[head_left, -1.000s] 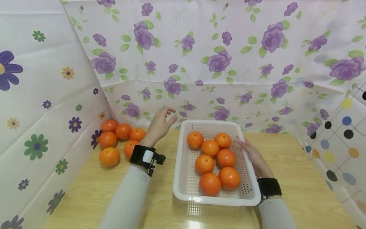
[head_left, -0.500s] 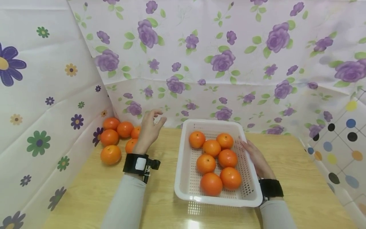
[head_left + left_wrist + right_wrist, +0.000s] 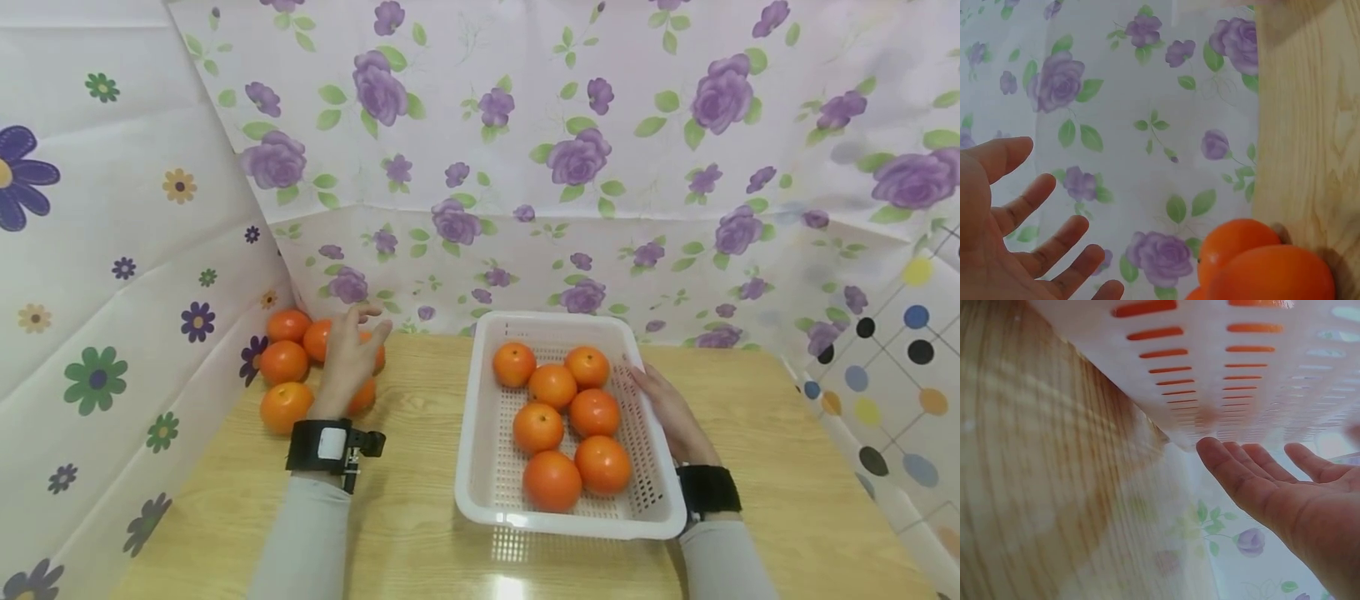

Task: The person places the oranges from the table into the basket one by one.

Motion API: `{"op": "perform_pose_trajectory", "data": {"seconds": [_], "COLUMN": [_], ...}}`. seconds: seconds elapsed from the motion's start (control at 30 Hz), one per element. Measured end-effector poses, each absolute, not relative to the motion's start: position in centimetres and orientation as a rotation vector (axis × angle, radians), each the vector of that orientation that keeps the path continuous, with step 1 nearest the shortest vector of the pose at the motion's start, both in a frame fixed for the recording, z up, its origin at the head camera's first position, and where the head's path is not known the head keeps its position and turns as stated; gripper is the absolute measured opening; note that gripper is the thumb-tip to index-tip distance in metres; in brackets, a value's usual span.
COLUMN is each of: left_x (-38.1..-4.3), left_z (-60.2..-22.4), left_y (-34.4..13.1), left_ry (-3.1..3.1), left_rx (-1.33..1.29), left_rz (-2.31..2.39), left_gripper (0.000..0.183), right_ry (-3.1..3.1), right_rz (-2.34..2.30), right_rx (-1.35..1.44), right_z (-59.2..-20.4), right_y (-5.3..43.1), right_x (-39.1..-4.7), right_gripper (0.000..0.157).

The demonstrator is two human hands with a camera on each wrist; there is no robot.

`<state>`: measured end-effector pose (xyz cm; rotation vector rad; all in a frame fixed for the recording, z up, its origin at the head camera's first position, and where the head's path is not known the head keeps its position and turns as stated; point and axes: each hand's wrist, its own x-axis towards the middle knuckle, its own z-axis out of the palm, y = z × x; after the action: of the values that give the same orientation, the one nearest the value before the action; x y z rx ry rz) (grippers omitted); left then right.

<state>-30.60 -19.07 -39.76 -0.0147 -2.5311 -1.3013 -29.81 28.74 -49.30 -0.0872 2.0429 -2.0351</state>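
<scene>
My left hand (image 3: 348,362) is over the group of oranges at the left, fingers spread and loosely bent, holding nothing. It hides parts of several oranges behind it in the head view. An orange (image 3: 287,407) lies left of its wrist. In the left wrist view, the left hand (image 3: 1029,231) is apart from a pair of oranges (image 3: 1272,275) at the lower right. At the right, a white perforated plastic basket (image 3: 468,433) holds several oranges (image 3: 537,427). Against its right outer wall rests my right hand (image 3: 675,417); in the right wrist view its fingers (image 3: 1241,478) look nearly straight along the wall.
The wooden table (image 3: 420,450) bears everything. A white cloth with purple roses (image 3: 465,150) hangs behind it, a flowered one (image 3: 135,217) at the left and a dotted one (image 3: 892,375) at the right.
My left hand has moved left, from beside the basket to over the loose oranges. The right hand has stayed at the basket's right side, and the basket has not visibly moved.
</scene>
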Motion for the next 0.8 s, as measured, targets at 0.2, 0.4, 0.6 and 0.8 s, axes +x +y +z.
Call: {"op": "perform_pose_trajectory", "data": {"seconds": [0.2, 0.4, 0.6, 0.8], "left_x": [-30.2, -29.9, -30.1, -30.2], "left_z": [-40.8, -42.4, -44.4, -45.7], "left_y": [-20.4, -21.5, -21.6, -22.0], "left_ry": [-2.646, -2.735, -2.776, -2.790], "left_rx": [0.098, 0.166, 0.207, 0.180], "left_rz": [-1.206, -1.061, -0.946, -0.942], "left_gripper": [0.043, 0.052, 0.064, 0.069], "right_ry": [2.046, 2.035, 2.038, 2.051], "right_rz": [-2.029, -2.038, -2.034, -2.022], "right_rx": [-0.084, -0.075, -0.074, -0.061], "right_z": [-49.3, -49.2, -49.2, -49.2], "right_y": [28.7, 28.7, 28.6, 28.8], "right_x": [-29.8, -29.8, -29.8, -29.9], "right_gripper": [0.070, 0.071, 0.070, 0.070]}}
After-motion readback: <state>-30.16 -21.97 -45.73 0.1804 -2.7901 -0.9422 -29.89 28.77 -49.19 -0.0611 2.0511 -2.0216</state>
